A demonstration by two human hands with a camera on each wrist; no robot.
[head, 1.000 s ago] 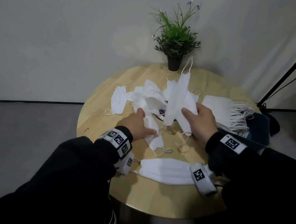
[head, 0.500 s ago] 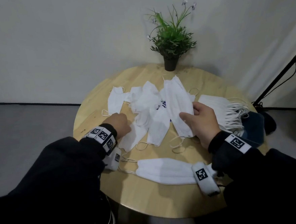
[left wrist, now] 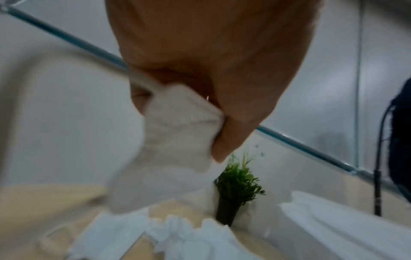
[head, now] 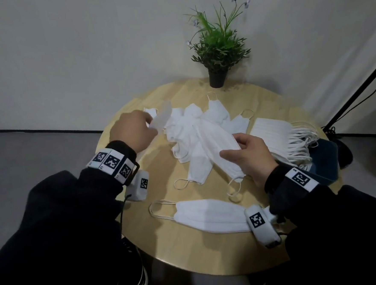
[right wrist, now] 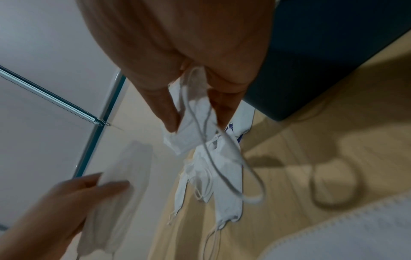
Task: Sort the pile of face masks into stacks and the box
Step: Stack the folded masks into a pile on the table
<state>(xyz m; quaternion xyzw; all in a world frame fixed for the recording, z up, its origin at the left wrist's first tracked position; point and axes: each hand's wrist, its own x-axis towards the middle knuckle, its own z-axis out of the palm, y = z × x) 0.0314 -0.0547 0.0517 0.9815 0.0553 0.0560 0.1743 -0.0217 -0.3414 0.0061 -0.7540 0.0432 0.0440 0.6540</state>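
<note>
A loose pile of white face masks (head: 193,131) lies in the middle of the round wooden table (head: 213,258). My left hand (head: 152,124) is raised over the pile's far left and pinches one white mask (left wrist: 175,133), blurred by motion. My right hand (head: 229,145) pinches another mask (head: 216,142) between thumb and fingers at the pile's right side; its ear loop (right wrist: 224,168) dangles below. A stack of pleated masks (head: 273,134) sits at the right, partly over a dark blue box (head: 326,161). A stack of folded masks (head: 210,216) lies near the front edge.
A potted green plant (head: 218,51) stands at the table's far edge by the wall. A black stand leg (head: 357,90) slants down at the right. Bare wood shows at the table's left and front.
My left hand has risen from the near left of the pile to its far left, lifting a mask. My right hand laid its upright mask down across the pile and still holds it.
</note>
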